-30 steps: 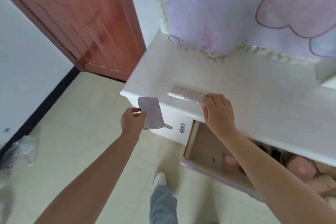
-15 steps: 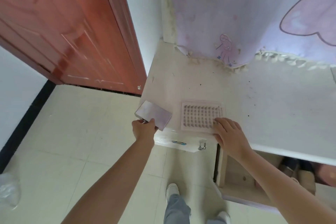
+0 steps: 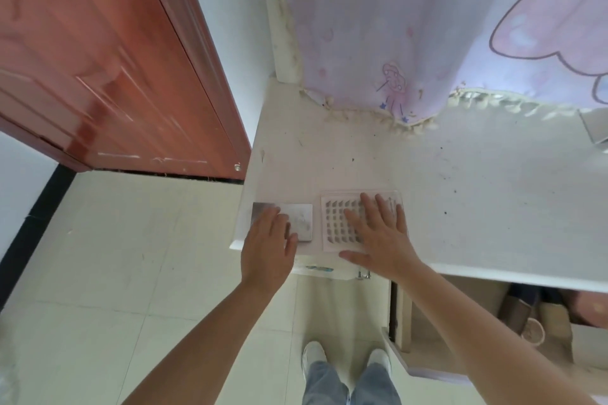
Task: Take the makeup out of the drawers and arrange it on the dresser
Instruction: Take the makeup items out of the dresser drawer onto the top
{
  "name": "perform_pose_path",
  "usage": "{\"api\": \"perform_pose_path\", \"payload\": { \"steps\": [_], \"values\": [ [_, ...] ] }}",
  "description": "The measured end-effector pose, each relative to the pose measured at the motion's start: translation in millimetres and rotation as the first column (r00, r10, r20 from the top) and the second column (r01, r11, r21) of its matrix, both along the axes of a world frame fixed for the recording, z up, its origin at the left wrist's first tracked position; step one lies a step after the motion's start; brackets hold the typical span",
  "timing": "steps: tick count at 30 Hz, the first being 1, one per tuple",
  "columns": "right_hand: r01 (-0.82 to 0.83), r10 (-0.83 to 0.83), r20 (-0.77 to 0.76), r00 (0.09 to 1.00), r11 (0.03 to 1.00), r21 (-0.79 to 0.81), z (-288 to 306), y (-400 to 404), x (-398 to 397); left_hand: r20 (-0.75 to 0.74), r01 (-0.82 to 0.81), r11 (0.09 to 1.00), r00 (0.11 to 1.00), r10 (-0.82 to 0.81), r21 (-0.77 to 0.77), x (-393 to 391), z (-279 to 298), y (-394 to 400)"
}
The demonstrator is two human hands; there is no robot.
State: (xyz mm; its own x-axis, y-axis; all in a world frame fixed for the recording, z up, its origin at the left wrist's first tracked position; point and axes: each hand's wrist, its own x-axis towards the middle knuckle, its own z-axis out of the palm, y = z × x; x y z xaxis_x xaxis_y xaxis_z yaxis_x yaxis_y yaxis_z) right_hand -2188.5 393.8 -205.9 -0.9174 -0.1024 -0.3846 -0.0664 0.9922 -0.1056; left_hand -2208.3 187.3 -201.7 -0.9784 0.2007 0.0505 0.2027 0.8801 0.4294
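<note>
A flat silvery palette case [image 3: 301, 219] lies at the front left corner of the white dresser top [image 3: 477, 200]. My left hand [image 3: 268, 248] rests on its near left part with fingers straight. Right beside it lies a clear-lidded eyeshadow palette [image 3: 335, 223] with a grid of many small pans. My right hand [image 3: 381, 233] lies flat on that palette, fingers spread. Below the dresser edge at the right an open drawer [image 3: 427, 368] holds several makeup items [image 3: 533, 332], partly hidden by my right forearm.
A red-brown door [image 3: 98, 59] stands open at the left, close to the dresser's corner. A lilac cloth with a fringe [image 3: 411, 43] hangs over the back of the dresser. The floor is pale tile [image 3: 131, 273]. My shoes [image 3: 314, 353] stand below the drawer front.
My left hand has laid the silvery case down flat on the dresser corner beside the grid palette. My right hand has slid forward to lie flat on the palette.
</note>
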Motion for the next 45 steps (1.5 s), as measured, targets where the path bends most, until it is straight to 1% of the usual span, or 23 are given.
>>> {"api": "perform_pose_path", "payload": {
  "steps": [2,4,5,8,11,17,18,20,22,23,25,26,28,29,30,31,32,33,35,37,40,43,45],
  "values": [
    [-0.012,0.016,-0.082,0.997,0.999,0.041,-7.6,-6.1,-1.5,0.067,0.113,0.965,0.993,-0.100,-0.237,-13.2,-10.5,-2.0],
    [-0.001,0.003,-0.127,0.992,1.000,0.017,-11.6,-9.4,-5.3,0.146,0.160,0.929,0.982,-0.117,-0.334,-20.3,-14.6,-4.3],
    [0.004,-0.003,-0.079,0.997,1.000,0.000,-8.8,-10.1,-7.1,0.169,0.187,0.916,0.977,-0.133,-0.355,-22.0,-16.7,-6.4],
    [-0.035,0.035,-0.127,0.991,0.999,0.002,-8.5,-10.1,-6.3,0.177,0.220,0.897,0.971,-0.163,-0.383,-24.8,-17.2,-12.9],
    [-0.020,0.017,-0.037,0.999,0.998,-0.064,-6.3,-8.1,-4.4,0.177,0.257,0.888,0.963,-0.203,-0.382,-26.5,-19.0,-15.5],
    [-0.011,0.013,0.028,1.000,0.996,-0.089,5.1,1.0,0.0,0.200,0.310,0.885,0.947,-0.253,-0.346,-26.4,-17.1,-18.8],
    [-0.002,0.006,0.043,0.999,0.996,-0.092,8.6,4.7,1.7,0.173,0.314,0.891,0.947,-0.270,-0.329,-22.7,-14.3,-14.8],
    [0.042,-0.039,0.024,0.999,0.988,-0.150,15.2,14.6,7.6,0.041,0.331,0.905,0.942,-0.332,-0.268,-9.0,-12.2,2.6],
    [0.115,-0.143,-0.086,0.986,0.956,-0.269,16.6,29.2,21.9,-0.120,0.383,0.905,0.905,-0.407,-0.184,12.8,-14.3,33.2],
    [0.139,-0.207,-0.199,0.958,0.941,-0.309,17.7,38.8,32.5,-0.188,0.419,0.899,0.879,-0.437,-0.129,27.0,-16.6,52.4],
    [0.142,-0.310,-0.394,0.865,0.906,-0.399,11.7,70.3,65.5,-0.251,0.511,0.859,0.828,-0.502,-0.030,59.8,-21.4,94.6],
    [0.155,-0.365,-0.434,0.824,0.881,-0.447,5.7,91.3,87.0,-0.260,0.553,0.833,0.806,-0.532,0.008,77.8,-23.8,116.1],
    [0.223,-0.428,-0.401,0.810,0.857,-0.464,-8.7,137.2,131.1,-0.207,0.607,0.792,0.784,-0.585,0.064,112.1,-36.8,157.8],
    [0.291,-0.456,-0.338,0.823,0.850,-0.439,-15.4,160.4,150.8,-0.113,0.612,0.787,0.789,-0.603,0.078,126.3,-41.1,179.1],
    [0.374,-0.483,-0.227,0.846,0.839,-0.395,-21.6,182.5,167.0,0.021,0.597,0.800,0.801,-0.599,0.057,136.8,-43.8,200.7],
    [0.452,-0.513,-0.106,0.852,0.823,-0.345,-26.8,204.0,179.4,0.204,0.564,0.825,0.808,-0.553,0.005,144.2,-45.4,222.6],
    [0.526,-0.543,0.017,0.840,0.805,-0.276,-34.2,222.7,188.7,0.395,0.517,0.855,0.797,-0.458,-0.052,149.3,-48.6,243.5],
    [0.597,-0.586,0.120,0.802,0.774,-0.210,-40.9,238.0,194.4,0.538,0.448,0.889,0.775,-0.332,-0.096,152.9,-53.3,261.8],
    [0.694,-0.659,0.225,0.717,0.703,-0.154,-51.8,258.8,197.7,0.701,0.321,0.937,0.700,-0.138,-0.137,157.9,-63.1,294.6],
    [0.734,-0.705,0.204,0.680,0.652,-0.192,-60.8,267.1,191.5,0.746,0.218,0.961,0.666,-0.017,-0.173,159.5,-73.7,321.2],
    [0.738,-0.723,0.151,0.674,0.651,-0.181,-73.7,265.4,171.0,0.749,0.109,0.966,0.653,0.109,-0.236,157.6,-92.1,350.7],
    [0.717,-0.697,0.186,0.693,0.694,-0.071,-81.5,261.0,155.6,0.708,0.068,0.948,0.683,0.182,-0.310,155.4,-108.8,362.5],
    [0.768,-0.739,0.226,0.635,0.635,-0.081,-87.6,258.1,154.3,0.687,0.046,0.940,0.695,0.213,-0.338,154.4,-115.3,365.3]
  ]
}}
